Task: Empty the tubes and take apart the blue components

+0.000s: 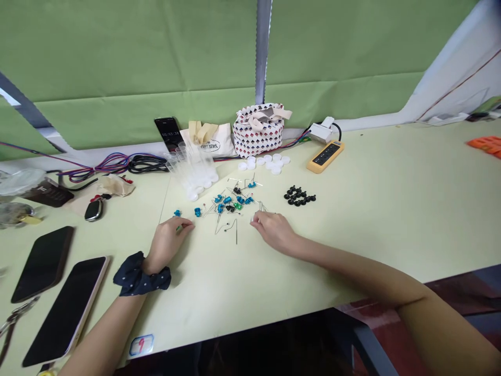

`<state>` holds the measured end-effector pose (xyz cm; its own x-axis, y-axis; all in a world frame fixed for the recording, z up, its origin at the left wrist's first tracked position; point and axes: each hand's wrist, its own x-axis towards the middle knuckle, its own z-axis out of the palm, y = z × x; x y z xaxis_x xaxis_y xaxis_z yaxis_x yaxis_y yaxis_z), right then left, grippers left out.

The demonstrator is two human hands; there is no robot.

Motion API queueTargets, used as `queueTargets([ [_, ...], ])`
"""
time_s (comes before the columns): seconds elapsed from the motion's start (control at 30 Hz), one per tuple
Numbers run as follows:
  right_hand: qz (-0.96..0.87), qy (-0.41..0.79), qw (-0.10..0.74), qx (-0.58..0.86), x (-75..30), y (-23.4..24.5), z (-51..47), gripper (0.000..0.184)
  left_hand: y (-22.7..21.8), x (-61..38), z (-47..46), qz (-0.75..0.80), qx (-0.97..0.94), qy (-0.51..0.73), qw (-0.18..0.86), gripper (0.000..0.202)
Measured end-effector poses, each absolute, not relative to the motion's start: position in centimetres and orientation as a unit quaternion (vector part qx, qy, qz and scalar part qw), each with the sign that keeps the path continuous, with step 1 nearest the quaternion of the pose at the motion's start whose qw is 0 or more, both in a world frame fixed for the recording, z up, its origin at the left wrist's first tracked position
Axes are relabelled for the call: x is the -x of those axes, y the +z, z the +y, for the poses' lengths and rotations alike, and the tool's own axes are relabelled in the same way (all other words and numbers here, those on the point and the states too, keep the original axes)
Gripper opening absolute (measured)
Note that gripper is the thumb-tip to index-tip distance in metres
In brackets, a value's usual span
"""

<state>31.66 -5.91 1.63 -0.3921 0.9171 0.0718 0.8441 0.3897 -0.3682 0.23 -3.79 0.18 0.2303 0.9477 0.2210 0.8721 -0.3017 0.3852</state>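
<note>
My left hand (pixel 169 241) rests low over the table, its fingers pinched. A small green part (pixel 179 228) shows between them, mostly hidden. Just beyond those fingers lie a small blue part (pixel 177 213) and another blue piece (pixel 198 212). My right hand (pixel 274 230) is closed too, with a bit of something whitish at its fingertips that I cannot make out. Thin metal wires (pixel 261 207) stick up just past it. Between the hands spreads a loose pile of small blue parts (pixel 227 200), black pieces, a green piece (pixel 237 206) and bent metal rods (pixel 236 232).
Clear plastic tubes (pixel 188 175) and white round caps (pixel 276 170) lie behind the pile. Several black knob-like pieces (pixel 299 196) sit to the right, below a yellow power strip (pixel 325 156). Phones (pixel 66 310), a car key (pixel 94 210) and a cup (pixel 43 188) occupy the left.
</note>
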Motion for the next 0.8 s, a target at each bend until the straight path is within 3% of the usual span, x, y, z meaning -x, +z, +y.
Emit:
queueTargets([
  [0.23, -0.792, 0.193, 0.184, 0.549, -32.7, 1.3, -4.0, 0.018, 0.1, -1.1, -4.2, 0.581, -0.783, 0.210, 0.072, 0.021],
  [0.4, -0.804, 0.226, 0.161, 0.526, -33.5, 1.3, -3.6, 0.051, 0.9, -5.9, -5.1, 0.532, -0.782, 0.278, 0.165, 0.020],
  [0.57, -0.850, 0.148, 0.144, 0.485, -32.7, 0.7, -4.3, 0.032, 1.6, -11.9, -5.4, 0.420, -0.822, 0.305, 0.234, 0.014],
  [0.8, -0.869, 0.153, 0.160, 0.443, -32.4, 0.1, -5.2, 0.030, 0.7, -13.5, -5.2, 0.367, -0.845, 0.305, 0.244, 0.007],
])
